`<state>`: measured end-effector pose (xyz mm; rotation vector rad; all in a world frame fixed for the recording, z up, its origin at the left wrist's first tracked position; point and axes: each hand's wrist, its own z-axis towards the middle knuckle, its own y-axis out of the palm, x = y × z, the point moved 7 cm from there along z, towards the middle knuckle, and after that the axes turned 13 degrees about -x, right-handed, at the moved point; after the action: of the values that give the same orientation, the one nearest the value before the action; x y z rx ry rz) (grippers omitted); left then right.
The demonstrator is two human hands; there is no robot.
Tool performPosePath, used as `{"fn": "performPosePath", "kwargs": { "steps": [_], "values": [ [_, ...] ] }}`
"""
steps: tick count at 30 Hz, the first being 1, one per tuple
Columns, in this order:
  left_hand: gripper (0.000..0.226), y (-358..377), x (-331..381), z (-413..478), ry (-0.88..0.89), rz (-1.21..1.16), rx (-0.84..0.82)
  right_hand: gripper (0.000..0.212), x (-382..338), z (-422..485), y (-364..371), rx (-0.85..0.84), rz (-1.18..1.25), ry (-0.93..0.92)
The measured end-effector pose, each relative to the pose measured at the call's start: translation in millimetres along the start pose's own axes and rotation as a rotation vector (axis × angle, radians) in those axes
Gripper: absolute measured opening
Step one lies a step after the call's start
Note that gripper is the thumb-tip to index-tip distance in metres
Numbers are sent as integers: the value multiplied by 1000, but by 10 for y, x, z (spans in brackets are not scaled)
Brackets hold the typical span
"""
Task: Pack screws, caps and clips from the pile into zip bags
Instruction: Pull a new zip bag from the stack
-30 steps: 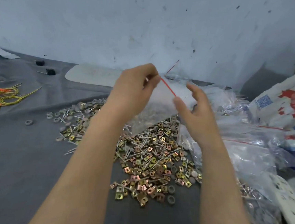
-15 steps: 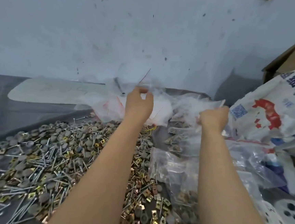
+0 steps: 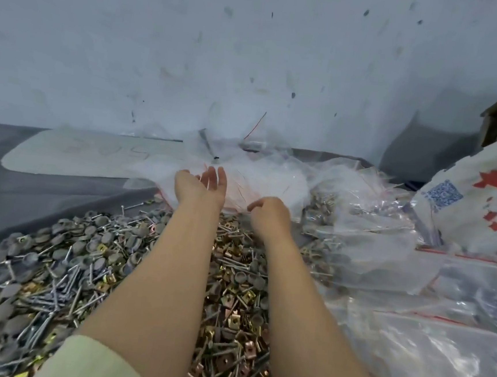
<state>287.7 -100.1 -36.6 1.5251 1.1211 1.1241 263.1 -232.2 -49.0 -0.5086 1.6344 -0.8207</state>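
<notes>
left hand (image 3: 201, 185) released, palm up, fingers straight, at near edge of empty zip bags (image 3: 272, 175) | right hand (image 3: 269, 215) fingers curled against same bags, cannot tell if gripping plastic | pile (image 3: 78, 266) of screws, caps, clips under both forearms, on grey cloth (image 3: 30, 199) | filled bags (image 3: 385, 260) right of pile

— How many hands are there?
— Two: one left hand (image 3: 201, 184), one right hand (image 3: 269, 214).
— And the rest?
— One pile (image 3: 69, 263) of screws, caps and clips, past counting; many zip bags (image 3: 373, 229); one printed sack (image 3: 480, 208) right; one white board (image 3: 79, 152) far left.
</notes>
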Motion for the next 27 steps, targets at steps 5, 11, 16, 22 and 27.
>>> {"fn": "performPosePath", "kwargs": {
  "steps": [5, 11, 16, 22, 27],
  "values": [
    [42, -176, -25, 317, 28, -51, 101, 42, -147, 471, 323, -165, -277, 82],
    [44, -313, -60, 452, 2, 5, 96, 40, -83, 621, 529, -212, -358, 238],
    [38, -212, -34, 283, -37, 322, 38, 28, -182, 350, 71, 224, 26, 11],
    [28, -82, 118, -367, -121, 800, -56, 29, -435, -349, -177, 229, 256, -165],
    [16, -85, 537, -1274, 54, 1141, -186, 18, -919, -1430, 159, 88, 165, -446]
  ]
}}
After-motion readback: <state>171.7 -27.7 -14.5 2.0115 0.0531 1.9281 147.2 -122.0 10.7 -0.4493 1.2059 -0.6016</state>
